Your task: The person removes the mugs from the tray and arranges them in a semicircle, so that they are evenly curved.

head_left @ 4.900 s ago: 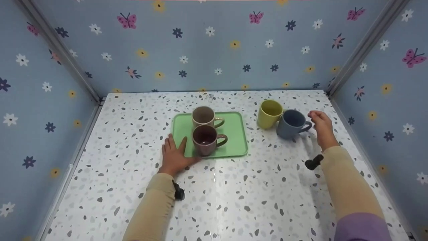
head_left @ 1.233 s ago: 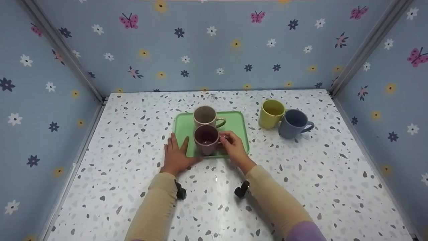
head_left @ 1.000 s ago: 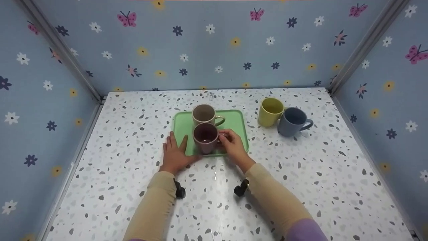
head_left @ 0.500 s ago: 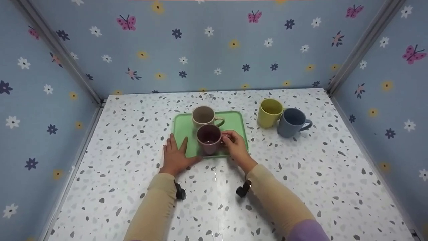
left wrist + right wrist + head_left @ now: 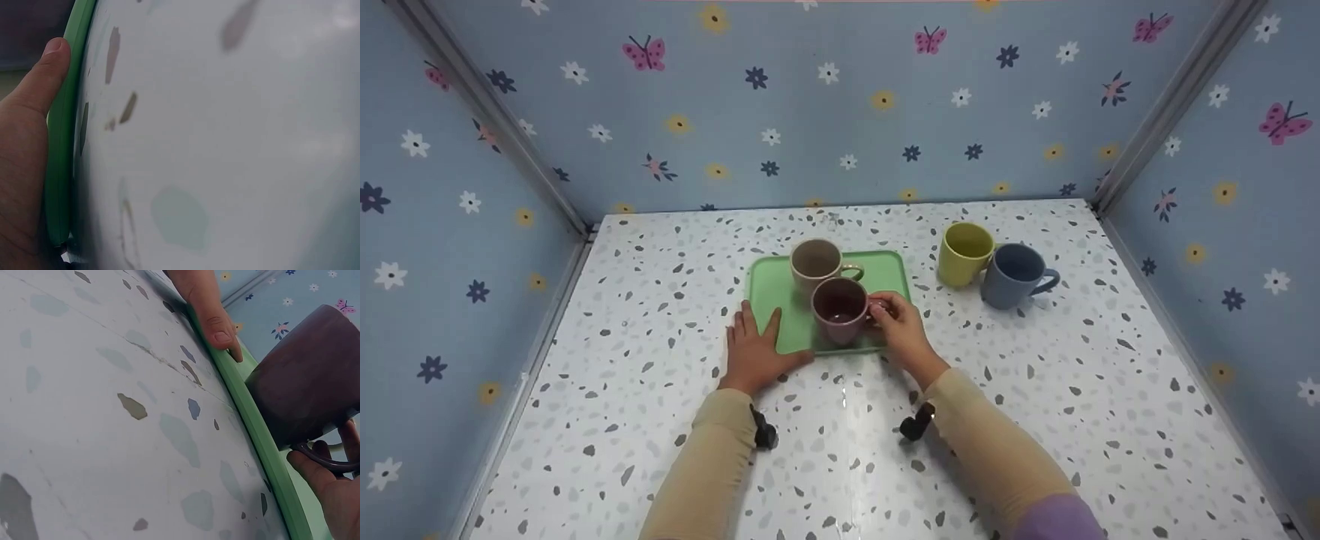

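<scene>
Purple mug (image 5: 840, 311) has shifted toward the near-right corner of the green tray (image 5: 769, 285), freeing space — I see right hand (image 5: 906, 330) pinching its handle (image 5: 333, 466), left hand (image 5: 754, 358) splayed.

The speckled white counter (image 5: 660, 300) is closed off along its far edge by a blue back panel (image 5: 840, 105) printed with flowers and pink butterflies; its left and right edges are flanked by matching side panels (image 5: 1260, 225). Grey posts (image 5: 500, 120) are seen rising at the far corners. Toward the far right corner, a yellow mug (image 5: 958, 268) is stood upright, with a blue mug (image 5: 1007, 291) placed just beside it, nearer the right edge.
</scene>
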Motion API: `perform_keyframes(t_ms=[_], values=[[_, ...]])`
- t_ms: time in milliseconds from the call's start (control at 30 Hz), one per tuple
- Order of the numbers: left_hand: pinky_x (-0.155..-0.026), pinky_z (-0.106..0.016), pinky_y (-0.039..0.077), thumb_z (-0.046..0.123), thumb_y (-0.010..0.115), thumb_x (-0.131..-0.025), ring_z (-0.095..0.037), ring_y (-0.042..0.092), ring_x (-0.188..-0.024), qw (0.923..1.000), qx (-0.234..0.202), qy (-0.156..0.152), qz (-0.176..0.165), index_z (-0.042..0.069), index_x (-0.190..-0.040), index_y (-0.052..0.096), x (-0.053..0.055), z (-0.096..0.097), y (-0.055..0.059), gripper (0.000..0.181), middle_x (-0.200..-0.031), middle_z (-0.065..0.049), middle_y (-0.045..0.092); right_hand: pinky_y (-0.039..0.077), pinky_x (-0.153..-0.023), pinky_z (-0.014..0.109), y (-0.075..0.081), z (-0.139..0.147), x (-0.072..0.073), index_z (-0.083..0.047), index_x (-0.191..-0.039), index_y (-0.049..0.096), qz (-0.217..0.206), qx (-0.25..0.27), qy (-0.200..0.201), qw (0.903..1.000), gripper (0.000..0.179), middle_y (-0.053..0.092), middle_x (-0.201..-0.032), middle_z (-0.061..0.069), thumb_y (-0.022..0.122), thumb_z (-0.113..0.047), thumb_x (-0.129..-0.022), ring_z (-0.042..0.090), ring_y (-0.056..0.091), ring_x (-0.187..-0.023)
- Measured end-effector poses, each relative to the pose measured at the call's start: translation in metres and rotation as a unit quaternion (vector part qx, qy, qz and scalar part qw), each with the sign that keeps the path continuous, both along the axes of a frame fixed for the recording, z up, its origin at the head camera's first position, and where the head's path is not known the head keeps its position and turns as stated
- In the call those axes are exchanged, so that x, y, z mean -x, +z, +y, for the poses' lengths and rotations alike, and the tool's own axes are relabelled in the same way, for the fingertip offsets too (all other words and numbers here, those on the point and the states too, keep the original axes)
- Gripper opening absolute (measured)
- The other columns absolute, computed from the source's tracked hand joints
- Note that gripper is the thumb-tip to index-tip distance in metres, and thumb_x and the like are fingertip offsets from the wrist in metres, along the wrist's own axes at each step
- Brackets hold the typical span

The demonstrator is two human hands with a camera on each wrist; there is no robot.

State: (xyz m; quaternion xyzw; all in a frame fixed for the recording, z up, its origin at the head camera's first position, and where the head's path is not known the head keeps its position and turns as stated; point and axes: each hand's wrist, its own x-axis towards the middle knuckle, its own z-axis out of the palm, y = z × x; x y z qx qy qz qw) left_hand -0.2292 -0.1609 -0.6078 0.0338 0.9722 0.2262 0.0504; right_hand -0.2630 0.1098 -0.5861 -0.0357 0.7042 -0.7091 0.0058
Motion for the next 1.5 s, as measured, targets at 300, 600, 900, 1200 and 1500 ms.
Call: perform_keyframes(t_ms=[300,600,900,1200,1500], values=[[-0.12,-0.063,-0.004,0.083,0.061,-0.077,-0.051,-0.009,-0.15,1.0,-0.002,-0.004,0.007,0.014,-0.162,0.024,0.0,0.0,0.001,0.115,-0.162,-0.034,-0.014,0.054,-0.095,0.04,0.002,0.013,0.001,0.003,-0.114,0.066,0.0,0.013,-0.019,0.9997,0.017,0.07,-0.103,0.008,0.06,0.003,-0.098,0.019,0.064,-0.097],[-0.121,-0.062,-0.005,0.089,0.055,-0.075,-0.05,-0.011,-0.151,1.0,0.002,-0.003,0.003,0.015,-0.162,0.022,0.003,-0.002,-0.003,0.119,-0.162,-0.033,-0.017,0.054,-0.095,0.041,0.004,0.026,0.005,0.004,-0.115,0.066,-0.001,0.024,-0.032,0.9992,0.017,0.071,-0.107,0.011,0.058,0.003,-0.099,0.017,0.065,-0.097],[-0.121,-0.063,-0.003,0.082,0.061,-0.077,-0.051,-0.008,-0.151,1.0,0.0,0.001,0.007,0.014,-0.162,0.024,0.001,0.0,0.0,0.115,-0.162,-0.034,-0.014,0.056,-0.092,0.042,0.008,0.042,0.005,0.002,-0.116,0.065,-0.021,0.04,-0.034,0.9984,0.018,0.07,-0.105,0.008,0.057,0.003,-0.1,0.019,0.066,-0.095],[-0.121,-0.062,-0.001,0.083,0.06,-0.078,-0.05,-0.007,-0.151,1.0,0.008,0.003,0.003,0.016,-0.162,0.024,-0.001,0.001,0.004,0.113,-0.163,-0.032,-0.014,0.052,-0.096,0.058,0.014,0.059,0.006,0.004,-0.123,0.059,-0.051,0.06,-0.031,0.9964,0.021,0.066,-0.109,0.008,0.053,0.0,-0.103,0.021,0.066,-0.095],[-0.121,-0.062,-0.002,0.081,0.061,-0.078,-0.05,-0.008,-0.151,1.0,-0.002,0.004,0.004,0.015,-0.162,0.025,-0.002,0.001,0.004,0.112,-0.163,-0.032,-0.014,0.053,-0.094,0.059,0.017,0.075,0.005,0.003,-0.119,0.06,-0.043,0.069,-0.039,0.9959,0.017,0.066,-0.106,0.009,0.052,0.0,-0.103,0.02,0.067,-0.092]])
